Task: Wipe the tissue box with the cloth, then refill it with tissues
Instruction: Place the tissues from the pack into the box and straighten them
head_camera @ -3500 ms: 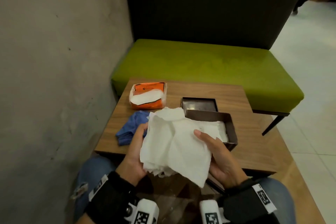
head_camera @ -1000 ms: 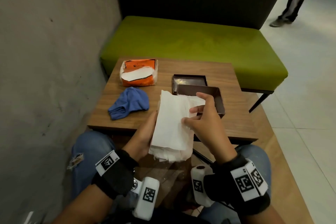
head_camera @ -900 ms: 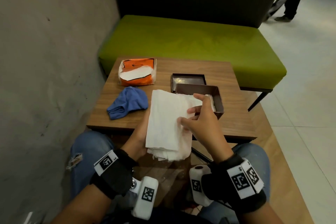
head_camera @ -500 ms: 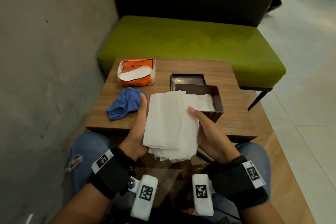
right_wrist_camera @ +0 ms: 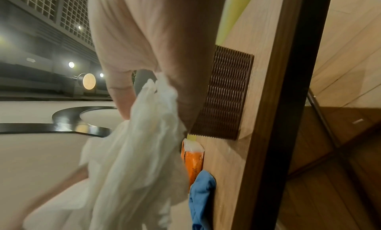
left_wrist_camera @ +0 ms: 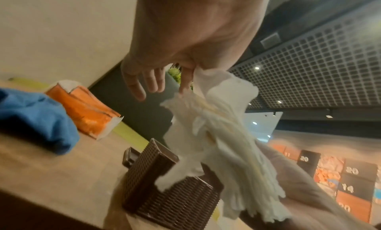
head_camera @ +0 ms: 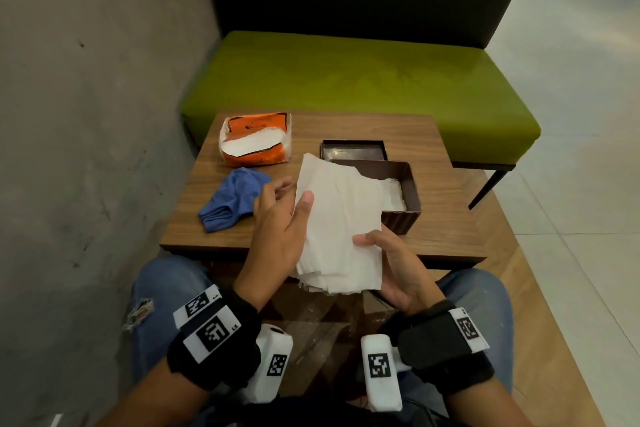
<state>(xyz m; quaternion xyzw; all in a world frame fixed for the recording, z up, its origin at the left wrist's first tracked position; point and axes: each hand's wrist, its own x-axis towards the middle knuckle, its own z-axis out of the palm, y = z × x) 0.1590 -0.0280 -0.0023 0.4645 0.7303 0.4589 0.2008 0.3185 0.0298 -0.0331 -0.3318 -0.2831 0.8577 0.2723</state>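
Observation:
I hold a stack of white tissues [head_camera: 341,218] over the near table edge, its far end over the brown woven tissue box [head_camera: 401,218]. My left hand [head_camera: 291,192] pinches the stack's left edge with the thumb on top; the other fingers [left_wrist_camera: 134,87] spread free. My right hand [head_camera: 381,253] grips the near right corner, thumb on top and fingers underneath. The box stands open with some tissues [head_camera: 393,196] inside. Its lid [head_camera: 353,149] lies just behind it. The blue cloth [head_camera: 232,203] lies crumpled left of my hands.
An opened orange tissue pack [head_camera: 254,144] sits at the back left of the wooden table [head_camera: 443,229]. A concrete wall runs along the left. A green bench [head_camera: 363,76] stands behind the table, and my knees are under its near edge.
My right hand left the top of the stack and now holds its near right corner. My left thumb came onto the top and the left fingers spread. The stack's far end moved over the box.

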